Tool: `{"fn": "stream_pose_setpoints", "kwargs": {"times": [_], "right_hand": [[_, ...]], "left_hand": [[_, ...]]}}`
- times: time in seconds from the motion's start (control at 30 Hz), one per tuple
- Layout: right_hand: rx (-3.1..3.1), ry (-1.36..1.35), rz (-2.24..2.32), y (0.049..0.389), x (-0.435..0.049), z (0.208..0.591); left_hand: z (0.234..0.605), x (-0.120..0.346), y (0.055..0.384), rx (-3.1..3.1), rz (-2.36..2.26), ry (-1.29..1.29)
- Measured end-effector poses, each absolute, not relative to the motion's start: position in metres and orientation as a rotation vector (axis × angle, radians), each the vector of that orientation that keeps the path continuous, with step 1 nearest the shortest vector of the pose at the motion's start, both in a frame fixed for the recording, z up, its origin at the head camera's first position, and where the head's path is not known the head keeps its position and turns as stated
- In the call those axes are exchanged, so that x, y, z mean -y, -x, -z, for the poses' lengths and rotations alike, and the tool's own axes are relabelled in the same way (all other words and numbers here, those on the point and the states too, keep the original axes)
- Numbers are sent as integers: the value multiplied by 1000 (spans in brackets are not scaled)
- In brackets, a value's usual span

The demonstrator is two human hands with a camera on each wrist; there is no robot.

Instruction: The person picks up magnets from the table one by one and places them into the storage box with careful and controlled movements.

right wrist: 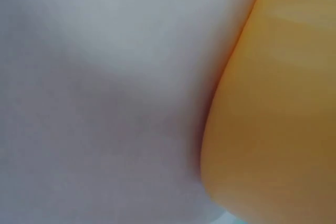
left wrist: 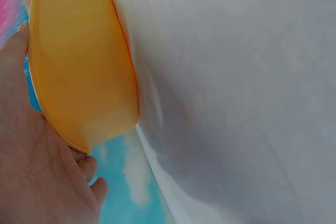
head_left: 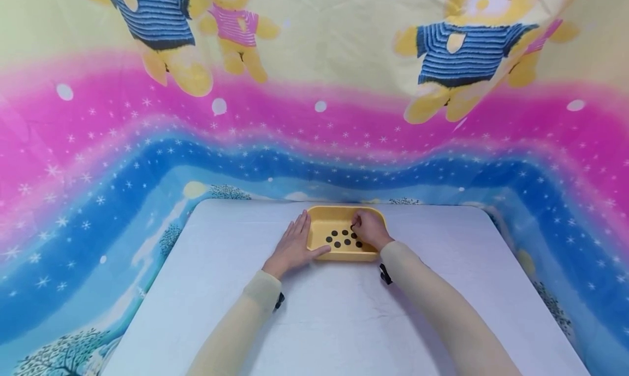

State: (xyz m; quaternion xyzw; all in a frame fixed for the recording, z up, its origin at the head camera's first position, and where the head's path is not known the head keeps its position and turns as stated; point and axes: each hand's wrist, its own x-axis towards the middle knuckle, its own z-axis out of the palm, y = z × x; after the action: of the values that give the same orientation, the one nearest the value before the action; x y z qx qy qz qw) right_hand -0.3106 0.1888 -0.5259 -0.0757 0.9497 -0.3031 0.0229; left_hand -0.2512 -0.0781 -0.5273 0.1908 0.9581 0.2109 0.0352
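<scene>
A shallow yellow tray (head_left: 344,257) with rounded corners sits near the far edge of the white-covered table. Several small round black discs (head_left: 337,244) lie spread over its floor, mostly in the middle and right half. My left hand (head_left: 292,248) rests against the tray's left end, fingers straight along the rim and thumb over the front left corner. In the left wrist view this hand (left wrist: 42,166) touches the rim of the yellow wall. My right hand (head_left: 369,228) reaches in over the right end with curled fingers, pinching a black disc (head_left: 352,227) at the fingertips.
White cloth (head_left: 324,321) covers the table around the tray. A printed curtain (head_left: 314,130) with bears and snowflakes hangs behind the table and along both sides. In the right wrist view, the tray's outer wall (right wrist: 278,119) stands close to the camera.
</scene>
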Motion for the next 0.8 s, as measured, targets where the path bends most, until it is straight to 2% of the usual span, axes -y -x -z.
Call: {"fn": "stream_pose_setpoints", "kwargs": {"times": [0.27,0.8], "right_hand": [[-2948,143,864,310,-184,525],[-2994,210,894,307,-186,525]], "left_hand": [[528,78,251,-2946,-659,-582],[526,81,251,-2928,-651,-580]]}}
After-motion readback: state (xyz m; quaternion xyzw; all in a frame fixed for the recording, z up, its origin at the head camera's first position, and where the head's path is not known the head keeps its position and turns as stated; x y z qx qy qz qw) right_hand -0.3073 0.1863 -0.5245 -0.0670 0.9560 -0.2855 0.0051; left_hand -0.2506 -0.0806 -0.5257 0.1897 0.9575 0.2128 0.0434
